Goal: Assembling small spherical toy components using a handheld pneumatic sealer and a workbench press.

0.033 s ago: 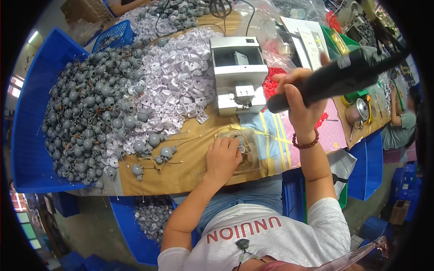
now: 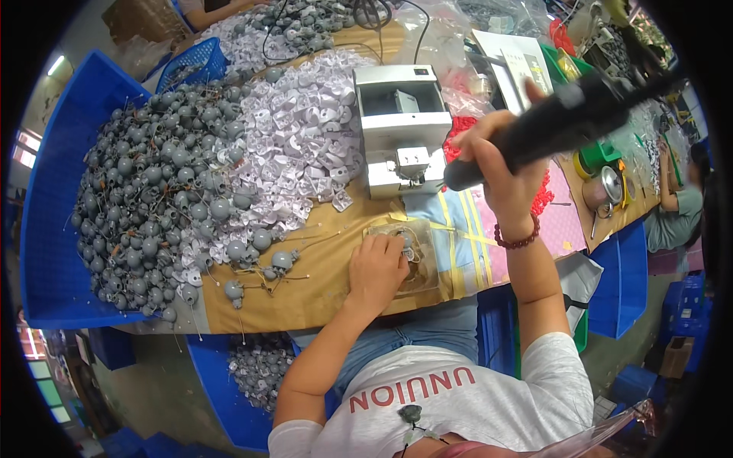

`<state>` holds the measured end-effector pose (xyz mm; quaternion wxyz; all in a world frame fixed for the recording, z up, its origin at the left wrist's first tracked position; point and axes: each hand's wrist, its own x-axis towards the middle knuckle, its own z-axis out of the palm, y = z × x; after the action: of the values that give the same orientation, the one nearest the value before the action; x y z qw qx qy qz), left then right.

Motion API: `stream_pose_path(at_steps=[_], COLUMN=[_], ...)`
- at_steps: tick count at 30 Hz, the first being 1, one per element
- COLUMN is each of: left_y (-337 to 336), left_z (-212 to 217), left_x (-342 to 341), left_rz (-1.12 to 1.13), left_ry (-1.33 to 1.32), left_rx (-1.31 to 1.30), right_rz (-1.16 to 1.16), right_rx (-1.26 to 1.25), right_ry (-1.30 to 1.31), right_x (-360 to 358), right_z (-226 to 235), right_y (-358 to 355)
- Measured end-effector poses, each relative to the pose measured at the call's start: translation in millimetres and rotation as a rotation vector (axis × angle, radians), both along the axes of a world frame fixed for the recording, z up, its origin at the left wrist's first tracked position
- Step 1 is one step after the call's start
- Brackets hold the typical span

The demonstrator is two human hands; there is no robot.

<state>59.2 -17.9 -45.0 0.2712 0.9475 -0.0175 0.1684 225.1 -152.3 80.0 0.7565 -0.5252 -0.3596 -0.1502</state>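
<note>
My right hand (image 2: 513,164) is raised over the right part of the table, its fingers wrapped round a black electric screwdriver (image 2: 561,122). The tool slants, with its blunt end near the white machine (image 2: 405,133) and its other end toward the upper right. On a small clear-brown pad (image 2: 427,278) at the table's front edge rests my left hand (image 2: 376,267). Its curled fingers press on a small grey part (image 2: 407,240) with thin wires, partly hidden beneath them.
Many round grey parts (image 2: 153,175) spill from a blue bin (image 2: 57,206) at the left, beside a heap of white plastic pieces (image 2: 305,122). Red pieces (image 2: 542,200) lie on a pink sheet (image 2: 561,217). Farther right are a metal cup (image 2: 605,189) and another person (image 2: 679,214).
The screwdriver and my right hand have shifted slightly to the left. My left hand stays on the grey part.
</note>
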Motion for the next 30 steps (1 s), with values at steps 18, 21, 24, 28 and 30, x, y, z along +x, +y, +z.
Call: stream_pose_path(at_steps=[18, 21, 24, 28, 30], left_y=[1.1, -1.6, -0.9, -1.0, -1.1], left_z=[-6.8, -9.0, -10.6, -13.9, -14.4], left_x=[-0.1, -1.0, -1.7, -1.6, -1.0], left_rz=[0.028, 0.031, 0.047, 0.055, 0.055], left_ry=[0.0, -0.023, -0.047, -0.064, -0.073], left_rx=[-0.04, -0.023, -0.005, 0.003, 0.001], right_rz=[0.189, 0.256, 0.256, 0.266, 0.284], right_rx=[-0.331, -0.408, -0.381, -0.347, -0.332], right_ry=[0.426, 0.432, 0.37, 0.295, 0.295], right_x=[-1.1, -35.9, -52.7, -60.6, -62.0], right_z=[-17.9, -22.1, -37.1, -48.7, -49.8], right_y=[44.3, 26.1, 19.4, 16.5, 15.7])
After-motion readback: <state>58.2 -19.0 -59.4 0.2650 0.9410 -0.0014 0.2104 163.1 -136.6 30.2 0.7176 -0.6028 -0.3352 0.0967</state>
